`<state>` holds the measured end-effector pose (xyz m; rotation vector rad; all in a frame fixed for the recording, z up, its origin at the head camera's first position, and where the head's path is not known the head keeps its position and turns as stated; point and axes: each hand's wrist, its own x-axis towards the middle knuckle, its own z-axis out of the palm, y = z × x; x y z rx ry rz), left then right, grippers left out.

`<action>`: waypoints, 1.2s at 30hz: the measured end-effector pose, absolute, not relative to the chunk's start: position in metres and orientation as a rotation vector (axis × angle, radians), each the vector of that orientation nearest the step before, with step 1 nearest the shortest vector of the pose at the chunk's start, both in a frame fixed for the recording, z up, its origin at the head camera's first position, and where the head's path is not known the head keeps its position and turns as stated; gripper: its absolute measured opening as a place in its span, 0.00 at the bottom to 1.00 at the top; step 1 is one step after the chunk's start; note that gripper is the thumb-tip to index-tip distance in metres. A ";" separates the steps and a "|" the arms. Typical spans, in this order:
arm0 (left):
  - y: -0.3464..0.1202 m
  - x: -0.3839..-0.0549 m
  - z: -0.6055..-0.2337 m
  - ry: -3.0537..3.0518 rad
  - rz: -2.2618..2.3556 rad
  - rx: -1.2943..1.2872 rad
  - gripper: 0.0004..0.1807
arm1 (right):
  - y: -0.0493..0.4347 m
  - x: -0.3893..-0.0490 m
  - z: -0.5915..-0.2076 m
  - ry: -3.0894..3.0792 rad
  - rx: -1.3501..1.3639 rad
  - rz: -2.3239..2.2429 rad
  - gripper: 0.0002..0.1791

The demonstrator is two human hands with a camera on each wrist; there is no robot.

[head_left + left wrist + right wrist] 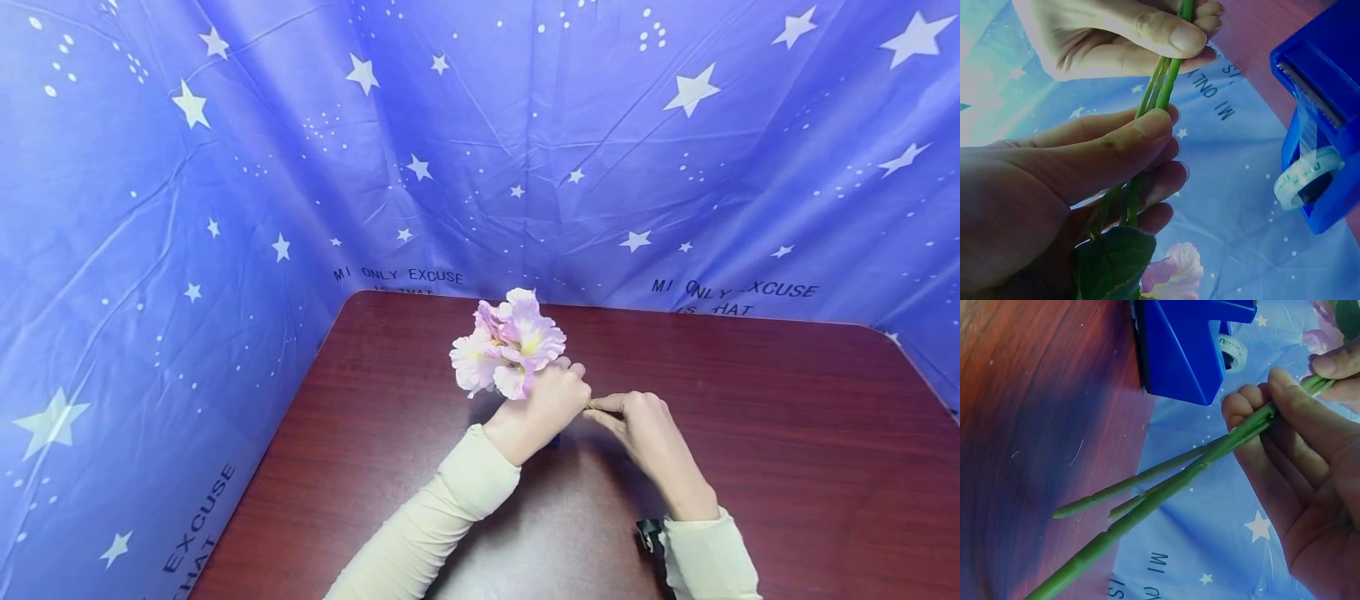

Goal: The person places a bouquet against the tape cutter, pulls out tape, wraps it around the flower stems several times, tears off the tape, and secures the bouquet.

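Note:
Pink and white artificial flowers [517,342] stand above the table, bunched together on green stems [1191,472]. With thumb and curled fingers, my left hand [542,402] grips the stems just below a dark green leaf [1116,262]. Farther down, my right hand [648,433] pinches the same stems between thumb and fingers. Three cut stem ends stick out past the right hand in the right wrist view, slightly spread. Beyond the hands is a blue tape dispenser [1325,69] with a roll of clear tape [1300,178]; in the head view the left hand mostly hides it.
The dark red wooden table [787,400] lies under the hands. A blue cloth with white stars [525,167] hangs round its back and left side. Near the right sleeve sits a small black object [649,535], possibly part of the wrist camera.

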<state>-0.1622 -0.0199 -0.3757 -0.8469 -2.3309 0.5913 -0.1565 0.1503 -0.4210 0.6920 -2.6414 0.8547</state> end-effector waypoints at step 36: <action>-0.075 -0.146 -0.379 -2.533 0.229 -0.987 0.12 | 0.138 -0.154 -0.414 -2.649 0.839 0.821 0.05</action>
